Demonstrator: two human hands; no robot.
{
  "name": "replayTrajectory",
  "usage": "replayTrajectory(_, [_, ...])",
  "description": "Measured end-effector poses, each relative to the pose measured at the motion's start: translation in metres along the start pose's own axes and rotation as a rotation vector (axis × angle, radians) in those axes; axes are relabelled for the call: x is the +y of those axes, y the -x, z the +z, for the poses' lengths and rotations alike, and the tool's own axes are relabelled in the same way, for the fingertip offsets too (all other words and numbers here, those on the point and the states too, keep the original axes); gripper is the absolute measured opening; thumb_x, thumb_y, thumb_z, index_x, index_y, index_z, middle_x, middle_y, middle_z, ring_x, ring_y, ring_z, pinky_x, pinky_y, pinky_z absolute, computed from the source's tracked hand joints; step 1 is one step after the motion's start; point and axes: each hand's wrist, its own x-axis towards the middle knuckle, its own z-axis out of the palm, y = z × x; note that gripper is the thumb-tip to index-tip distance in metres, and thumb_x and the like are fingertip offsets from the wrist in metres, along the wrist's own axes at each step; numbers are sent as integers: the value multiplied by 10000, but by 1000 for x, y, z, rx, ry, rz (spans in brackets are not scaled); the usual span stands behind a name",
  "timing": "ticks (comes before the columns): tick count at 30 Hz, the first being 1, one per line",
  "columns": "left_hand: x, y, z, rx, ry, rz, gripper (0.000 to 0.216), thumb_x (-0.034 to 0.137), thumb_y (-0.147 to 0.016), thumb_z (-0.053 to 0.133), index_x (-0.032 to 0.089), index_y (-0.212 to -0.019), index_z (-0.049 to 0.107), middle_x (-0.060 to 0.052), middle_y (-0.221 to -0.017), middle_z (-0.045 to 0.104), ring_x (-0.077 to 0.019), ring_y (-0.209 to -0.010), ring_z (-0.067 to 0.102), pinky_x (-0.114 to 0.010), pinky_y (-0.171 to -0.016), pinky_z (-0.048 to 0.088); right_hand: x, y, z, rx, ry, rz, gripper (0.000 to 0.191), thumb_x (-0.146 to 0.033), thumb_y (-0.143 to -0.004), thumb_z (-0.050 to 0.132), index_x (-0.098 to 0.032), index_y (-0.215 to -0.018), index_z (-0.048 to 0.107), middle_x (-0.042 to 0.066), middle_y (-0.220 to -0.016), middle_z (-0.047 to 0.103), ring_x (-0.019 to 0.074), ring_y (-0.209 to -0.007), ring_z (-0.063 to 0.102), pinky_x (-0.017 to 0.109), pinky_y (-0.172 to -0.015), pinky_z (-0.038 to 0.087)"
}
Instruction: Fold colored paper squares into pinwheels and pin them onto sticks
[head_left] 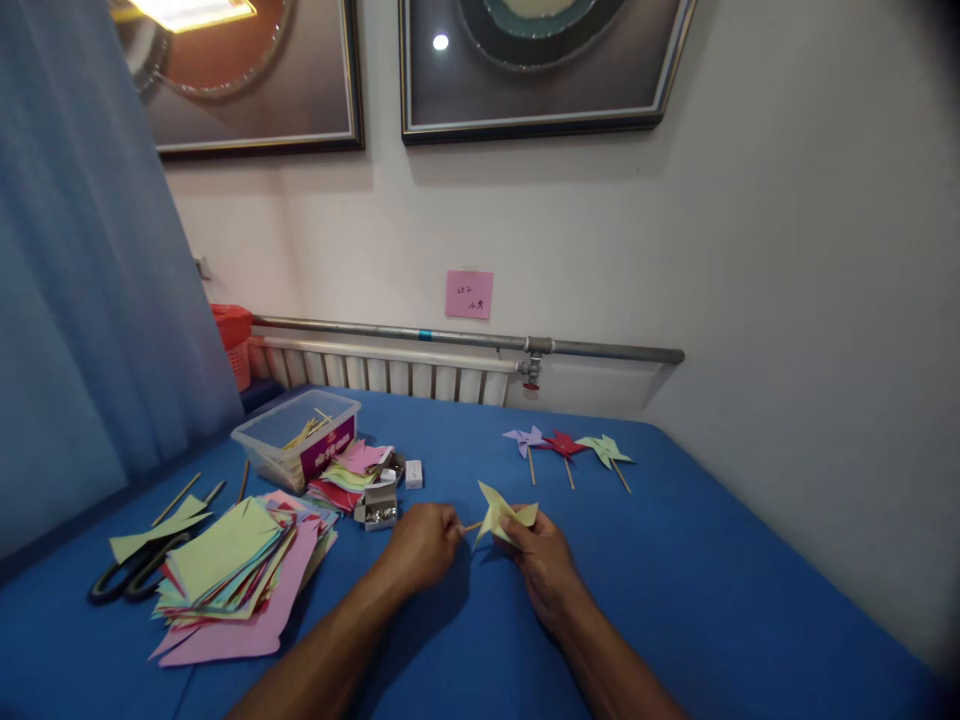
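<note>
A yellow paper pinwheel (504, 516) is held just above the blue table (675, 580), at its middle. My right hand (541, 556) is closed on the pinwheel's folded paper from below. My left hand (421, 545) is closed in a pinch on the thin wooden stick (470, 526) that points into the back of the pinwheel. Both forearms reach in from the bottom edge.
Three finished pinwheels, purple (527, 440), red (562, 446) and green (609, 452), lie beyond. Stacks of coloured paper squares (232, 570), black scissors (131, 577), a clear box of sticks (298, 438), a small pin box (379, 510) and loose sticks lie left. A radiator runs along the wall.
</note>
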Motion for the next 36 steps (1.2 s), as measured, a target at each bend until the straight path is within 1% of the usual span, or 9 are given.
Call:
replayTrajectory(11, [2, 0, 0, -15, -19, -1, 237, 252, -954, 539, 163, -787, 682, -16, -714, 640, -145, -696, 538, -277, -625, 264, 1, -1, 0, 32, 40, -17, 466, -386, -465, 974, -203, -784, 687, -29, -717, 714, 185, -721, 647, 293, -688, 553])
replayTrajectory(14, [3, 1, 1, -9, -20, 2, 239, 253, -953, 540, 160, -791, 689, -21, -727, 651, -147, -700, 543, -279, -629, 265, -2, 1, 1, 33, 40, -19, 450, -375, -482, 961, -209, -788, 675, -32, -715, 706, 187, -717, 648, 294, -677, 550])
replayTrajectory(22, [6, 3, 1, -6, 11, -9, 221, 241, -939, 558, 163, -780, 690, -14, -699, 633, -145, -679, 527, -284, -619, 265, -6, 4, 2, 23, 19, 2, 390, -303, -510, 927, -206, -807, 694, -15, -753, 730, 200, -738, 672, 302, -697, 553])
replayTrajectory(29, [2, 1, 4, 5, 17, 9, 220, 245, -936, 547, 165, -786, 687, -18, -715, 646, -150, -697, 546, -279, -630, 272, -9, 8, 4, 31, 11, 26, 380, -294, -516, 926, -198, -813, 710, -9, -767, 739, 200, -756, 677, 294, -700, 551])
replayTrajectory(36, [4, 2, 2, 17, 34, 14, 216, 232, -935, 561, 163, -769, 680, -6, -687, 626, -142, -679, 525, -274, -627, 266, -11, 8, 4, 11, 6, 17, 403, -318, -507, 940, -176, -825, 738, 14, -789, 757, 197, -723, 679, 303, -692, 549])
